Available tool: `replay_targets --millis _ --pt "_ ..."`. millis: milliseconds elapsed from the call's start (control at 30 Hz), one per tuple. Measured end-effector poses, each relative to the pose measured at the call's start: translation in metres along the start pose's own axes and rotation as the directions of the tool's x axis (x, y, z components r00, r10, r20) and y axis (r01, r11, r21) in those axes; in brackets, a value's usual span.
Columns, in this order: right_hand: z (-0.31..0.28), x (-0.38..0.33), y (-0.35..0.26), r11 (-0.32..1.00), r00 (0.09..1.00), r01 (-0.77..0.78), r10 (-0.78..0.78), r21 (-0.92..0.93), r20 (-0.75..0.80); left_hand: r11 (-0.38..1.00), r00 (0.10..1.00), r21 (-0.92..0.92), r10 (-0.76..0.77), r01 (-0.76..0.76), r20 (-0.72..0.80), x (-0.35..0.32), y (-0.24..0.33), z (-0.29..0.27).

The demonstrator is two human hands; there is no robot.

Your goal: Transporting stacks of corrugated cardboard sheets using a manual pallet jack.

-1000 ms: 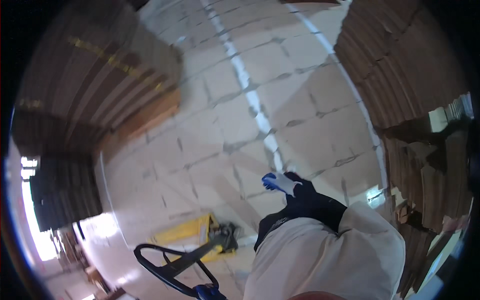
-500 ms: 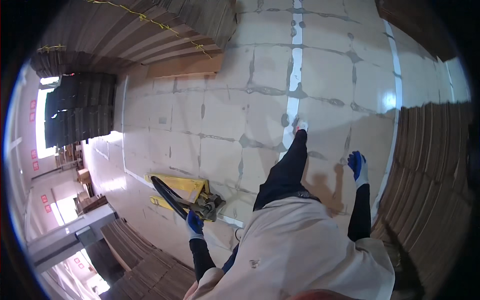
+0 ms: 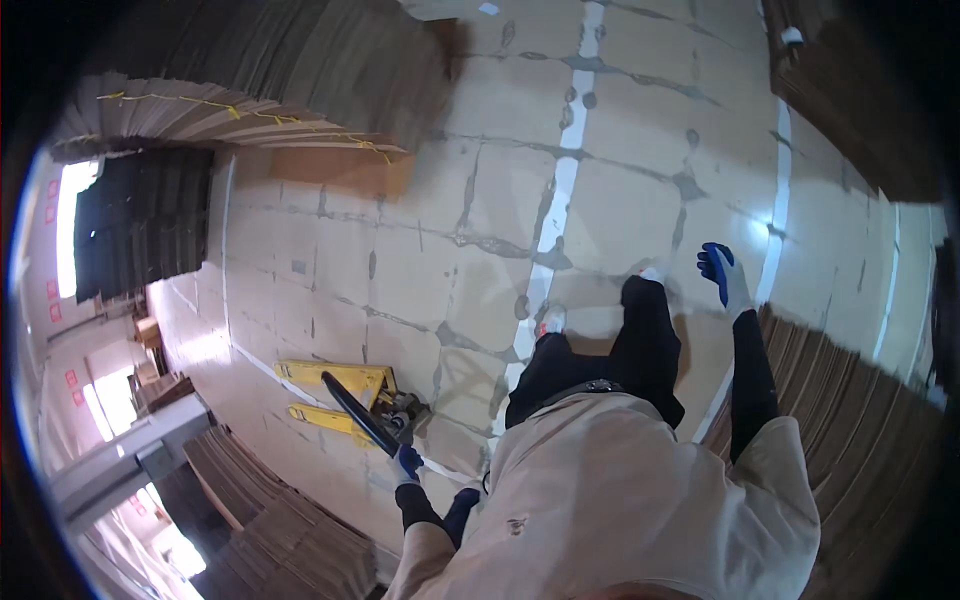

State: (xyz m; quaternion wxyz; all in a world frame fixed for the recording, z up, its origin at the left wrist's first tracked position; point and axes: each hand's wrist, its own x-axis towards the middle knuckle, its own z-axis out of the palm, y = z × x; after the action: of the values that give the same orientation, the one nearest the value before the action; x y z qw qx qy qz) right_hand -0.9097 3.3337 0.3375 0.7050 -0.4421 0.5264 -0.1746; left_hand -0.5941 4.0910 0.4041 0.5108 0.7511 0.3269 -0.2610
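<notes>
My left hand (image 3: pixel 407 463), in a blue-and-white work glove, is closed round the end of the long black handle (image 3: pixel 357 412) of a yellow pallet jack (image 3: pixel 335 378). The jack is on the floor at my left, its two forks pointing away to the left with nothing on them. My right hand (image 3: pixel 728 277) wears the same kind of glove and hangs out to the right over the floor. Its fingers are loosely bent and apart, with nothing in them. A stack of flat brown cardboard (image 3: pixel 840 430) is the closest thing below it.
Strapped cardboard stacks (image 3: pixel 300 70) stand at the far left, a dark stack (image 3: pixel 145 225) beyond them. More cardboard (image 3: pixel 270 510) lies at the near left, and another stack (image 3: pixel 850 110) at the far right. White floor lines (image 3: pixel 562 190) run ahead over patched tiles.
I have stepped forward; both legs now show in front. My right hand has swung forward. My left hand still grips the handle, and the jack trails along on the left.
</notes>
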Motion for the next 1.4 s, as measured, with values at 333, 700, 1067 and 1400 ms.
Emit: replay_targets --millis 333,700,1067,1400 --pt "-0.04 0.213 -0.123 0.997 0.949 -0.052 0.034 0.05 0.314 0.995 0.999 -0.089 0.033 -0.033 -0.01 -0.096 0.027 0.274" --pt "-0.031 0.349 -0.305 0.961 0.805 0.25 -0.136 -0.122 0.578 0.962 0.962 -0.014 0.271 -0.271 0.01 -0.22 0.152 0.579" --pt "0.027 0.392 -0.496 0.709 0.458 0.677 -0.199 -0.195 0.866 0.935 0.932 -0.044 0.356 -0.353 0.075 -0.365 0.273 0.739" --pt "0.087 0.371 -0.608 0.235 -0.347 0.895 -0.171 0.38 0.922 0.81 0.616 0.229 0.566 -0.54 -0.547 -0.505 0.287 0.915"
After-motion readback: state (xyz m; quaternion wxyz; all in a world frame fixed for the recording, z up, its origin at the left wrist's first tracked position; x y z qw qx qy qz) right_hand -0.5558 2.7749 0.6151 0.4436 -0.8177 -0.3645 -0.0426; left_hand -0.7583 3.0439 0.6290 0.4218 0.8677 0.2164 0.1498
